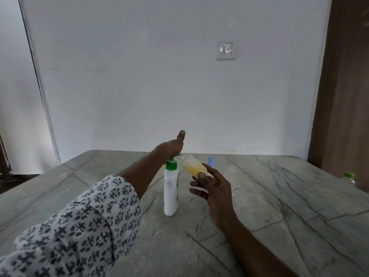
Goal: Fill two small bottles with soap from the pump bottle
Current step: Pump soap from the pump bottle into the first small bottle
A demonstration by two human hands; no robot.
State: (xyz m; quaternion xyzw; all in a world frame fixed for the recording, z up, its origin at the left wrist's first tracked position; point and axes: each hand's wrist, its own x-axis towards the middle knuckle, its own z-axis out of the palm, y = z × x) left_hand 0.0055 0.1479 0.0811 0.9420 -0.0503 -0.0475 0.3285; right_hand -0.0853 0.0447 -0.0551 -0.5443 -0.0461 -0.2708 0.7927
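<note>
A white pump bottle (171,194) with a green pump head stands upright in the middle of the marble table (279,206). My left hand (169,147) rests flat on top of the pump head, thumb sticking up. My right hand (211,186) pinches a small clear bottle (193,165), tilted with its mouth toward the pump's spout; yellowish soap fills its lower part. A blue-capped small bottle (210,161) stands just behind, mostly hidden by the tilted one.
A clear bottle with a green cap (349,177) sits at the table's right edge. A white wall with a switch plate (226,49) rises behind the table. A brown wooden door frame (343,96) stands at right.
</note>
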